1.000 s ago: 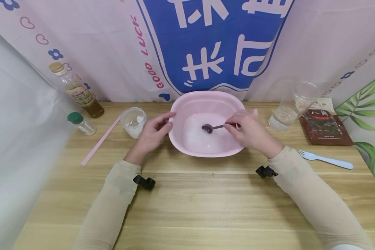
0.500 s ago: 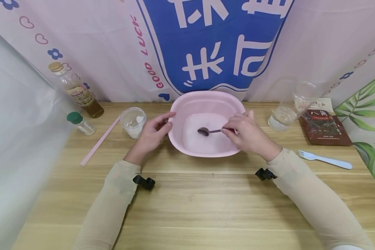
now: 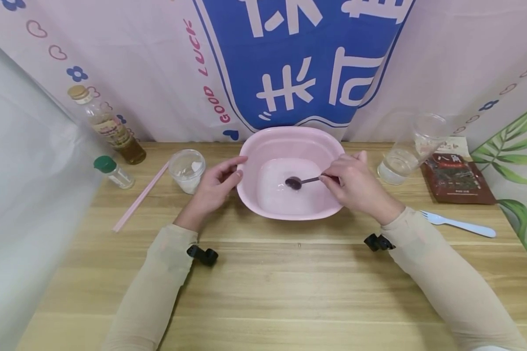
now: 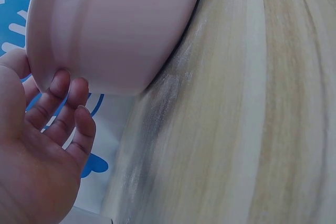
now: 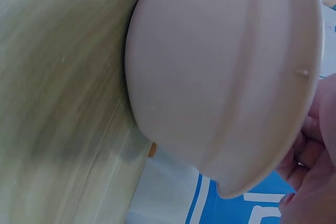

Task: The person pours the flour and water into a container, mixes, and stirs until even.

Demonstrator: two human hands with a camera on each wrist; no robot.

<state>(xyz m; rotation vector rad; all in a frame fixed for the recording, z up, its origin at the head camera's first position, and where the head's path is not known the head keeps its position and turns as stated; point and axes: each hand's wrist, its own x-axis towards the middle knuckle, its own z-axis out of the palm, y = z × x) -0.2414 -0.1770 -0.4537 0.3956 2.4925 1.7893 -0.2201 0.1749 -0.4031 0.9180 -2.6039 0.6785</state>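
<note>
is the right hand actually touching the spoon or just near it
Touching: the head view shows the right hand pinching the dark spoon by its handle, whose end disappears inside the grip.

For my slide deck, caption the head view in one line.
Left hand touching the basin, right hand holding a spoon inside it.

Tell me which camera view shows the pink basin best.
The head view: there the pink basin shows its inside and most of its rim. Both wrist views show only its outside, cut off by the frame.
</note>
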